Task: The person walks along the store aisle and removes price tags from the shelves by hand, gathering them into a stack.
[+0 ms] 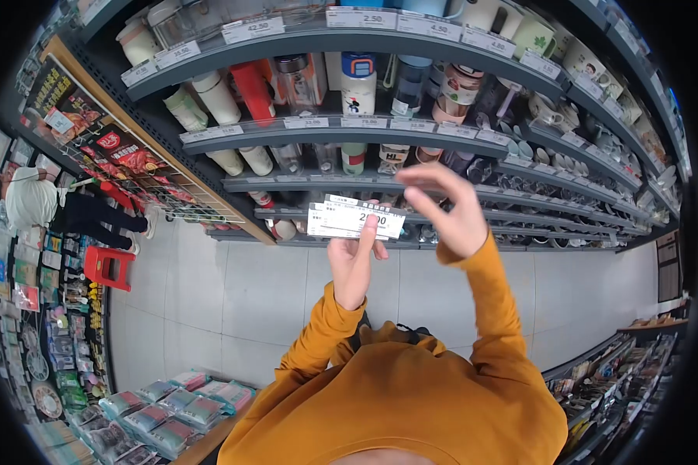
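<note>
My left hand (354,267) holds a small stack of white price labels (337,220), its thumb lying across the printed front of the top one. Raised to the right of the labels, my right hand (450,209) is apart from them, thumb and fingers spread in a curve with nothing between them. Behind both hands rise dark shelves (287,180) with bottles and cups. A white bottle with a blue lid (358,91) stands above the labels. Price tags (362,122) line the shelf edges.
A person (70,205) in a white top is at the far left, near a red stool (110,268). Snack packets (120,151) hang on a rack at the shelf end. Wrapped packs (149,417) lie at the lower left. Another stocked shelf (624,387) is at the lower right.
</note>
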`<action>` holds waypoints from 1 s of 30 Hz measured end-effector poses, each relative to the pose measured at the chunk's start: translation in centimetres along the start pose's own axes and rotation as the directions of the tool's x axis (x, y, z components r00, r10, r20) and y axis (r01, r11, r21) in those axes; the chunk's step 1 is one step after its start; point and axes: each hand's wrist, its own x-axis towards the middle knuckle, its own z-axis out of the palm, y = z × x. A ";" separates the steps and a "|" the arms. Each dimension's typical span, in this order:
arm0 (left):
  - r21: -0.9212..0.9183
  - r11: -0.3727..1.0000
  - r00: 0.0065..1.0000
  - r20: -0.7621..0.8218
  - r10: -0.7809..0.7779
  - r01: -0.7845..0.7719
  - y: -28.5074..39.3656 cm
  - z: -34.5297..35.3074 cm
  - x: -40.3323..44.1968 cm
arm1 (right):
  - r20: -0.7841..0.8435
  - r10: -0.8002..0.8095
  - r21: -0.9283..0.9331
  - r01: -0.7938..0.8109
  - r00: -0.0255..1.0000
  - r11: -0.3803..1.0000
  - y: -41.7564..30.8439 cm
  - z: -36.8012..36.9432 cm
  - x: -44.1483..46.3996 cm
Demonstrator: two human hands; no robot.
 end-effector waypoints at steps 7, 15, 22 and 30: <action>-0.002 1.000 0.998 0.052 0.028 -0.028 -0.6 5.9 -3.3 | -0.100 0.193 0.192 -0.172 0.976 0.966 -0.6 -2.8 -7.2; 0.010 0.999 0.991 0.133 0.032 -0.033 -4.5 14.5 -9.6 | -0.111 0.221 0.293 -0.180 0.969 0.939 -1.5 -11.1 -15.3; 0.039 0.996 0.968 0.232 -0.090 0.084 -8.4 20.9 -15.2 | -0.228 0.224 0.245 -0.167 0.948 0.955 -1.4 -18.5 -23.1; 0.096 0.991 0.919 0.374 -0.121 0.091 -9.8 23.7 -18.6 | -0.276 0.235 0.238 -0.171 0.932 0.956 -1.8 -22.5 -27.2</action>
